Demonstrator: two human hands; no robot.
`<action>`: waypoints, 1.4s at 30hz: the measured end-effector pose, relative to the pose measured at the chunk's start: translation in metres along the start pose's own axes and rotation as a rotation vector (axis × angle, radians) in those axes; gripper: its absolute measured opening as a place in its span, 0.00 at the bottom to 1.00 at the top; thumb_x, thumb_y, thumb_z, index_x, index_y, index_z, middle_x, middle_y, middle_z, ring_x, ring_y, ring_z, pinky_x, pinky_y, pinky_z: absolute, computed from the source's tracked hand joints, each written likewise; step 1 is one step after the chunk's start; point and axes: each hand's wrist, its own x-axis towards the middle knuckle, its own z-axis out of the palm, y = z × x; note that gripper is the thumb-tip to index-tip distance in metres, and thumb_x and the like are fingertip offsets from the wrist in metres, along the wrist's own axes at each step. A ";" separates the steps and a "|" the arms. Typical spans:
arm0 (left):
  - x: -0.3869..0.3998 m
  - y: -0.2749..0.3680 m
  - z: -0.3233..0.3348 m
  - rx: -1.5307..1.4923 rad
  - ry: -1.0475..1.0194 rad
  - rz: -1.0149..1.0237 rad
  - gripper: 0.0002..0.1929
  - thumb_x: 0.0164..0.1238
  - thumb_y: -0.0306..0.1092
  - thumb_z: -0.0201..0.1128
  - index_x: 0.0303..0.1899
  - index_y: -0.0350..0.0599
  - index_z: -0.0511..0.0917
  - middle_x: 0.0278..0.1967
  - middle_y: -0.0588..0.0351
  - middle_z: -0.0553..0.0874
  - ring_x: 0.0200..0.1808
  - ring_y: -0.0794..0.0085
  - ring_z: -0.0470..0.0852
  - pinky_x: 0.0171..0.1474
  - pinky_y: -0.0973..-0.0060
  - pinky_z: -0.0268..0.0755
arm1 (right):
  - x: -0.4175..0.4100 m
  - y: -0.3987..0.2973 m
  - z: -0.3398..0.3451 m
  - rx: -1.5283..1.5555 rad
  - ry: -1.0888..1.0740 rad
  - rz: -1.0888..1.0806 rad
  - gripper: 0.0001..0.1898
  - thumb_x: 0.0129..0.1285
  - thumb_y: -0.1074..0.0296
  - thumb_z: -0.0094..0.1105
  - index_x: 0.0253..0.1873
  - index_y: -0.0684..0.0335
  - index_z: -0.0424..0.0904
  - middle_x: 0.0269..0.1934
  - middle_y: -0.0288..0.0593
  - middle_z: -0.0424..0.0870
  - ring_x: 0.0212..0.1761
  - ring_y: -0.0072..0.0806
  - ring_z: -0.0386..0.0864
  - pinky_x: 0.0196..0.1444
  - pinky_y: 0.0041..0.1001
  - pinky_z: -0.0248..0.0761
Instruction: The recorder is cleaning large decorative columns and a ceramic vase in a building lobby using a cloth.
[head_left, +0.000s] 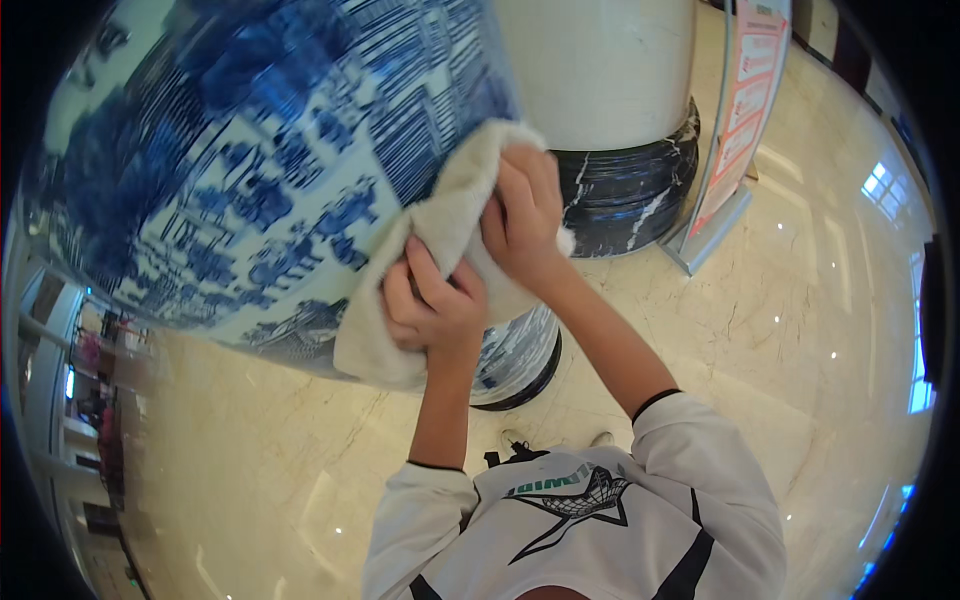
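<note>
A large blue-and-white porcelain vase (270, 202), painted with buildings, figures and trees, fills the upper left. Against its curved side lies a cream, fluffy cloth (382, 345). My left hand (439, 300) grips the lower part of this cloth, fingers bent into its folds. Higher and to the right, my right hand (525, 217) clutches the cloth's upper part near the vase's right edge. Both hands press the cloth on the porcelain. Part of the vase's narrow foot (517, 367) shows below the cloth; the surface behind the cloth is hidden.
A pale round column (600, 67) with a black, white-veined marble base (630, 195) stands just behind the vase. Right of it is a sign stand (739, 127) bearing writing, on a grey metal foot. The glossy beige marble floor (750, 360) reflects lights and windows.
</note>
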 end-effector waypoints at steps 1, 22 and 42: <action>-0.017 -0.002 0.000 -0.002 0.003 0.012 0.21 0.65 0.35 0.62 0.58 0.40 0.74 0.50 0.50 0.75 0.46 0.55 0.76 0.47 0.60 0.69 | -0.023 0.005 0.000 0.034 -0.003 0.103 0.17 0.51 0.77 0.66 0.48 0.68 0.77 0.45 0.50 0.77 0.45 0.49 0.74 0.49 0.39 0.66; -0.184 0.046 -0.002 -0.002 -0.525 0.222 0.25 0.64 0.36 0.59 0.60 0.31 0.73 0.54 0.40 0.80 0.53 0.48 0.81 0.58 0.57 0.73 | -0.191 0.033 -0.066 0.166 -0.451 1.107 0.26 0.69 0.66 0.52 0.67 0.70 0.60 0.64 0.61 0.66 0.65 0.58 0.66 0.66 0.40 0.62; -0.179 0.116 0.042 0.624 -0.344 -0.087 0.26 0.68 0.48 0.57 0.56 0.33 0.69 0.50 0.44 0.70 0.45 0.51 0.71 0.50 0.55 0.64 | -0.169 0.149 -0.067 0.493 -0.893 0.841 0.40 0.65 0.66 0.62 0.72 0.74 0.46 0.74 0.71 0.47 0.76 0.63 0.49 0.75 0.43 0.49</action>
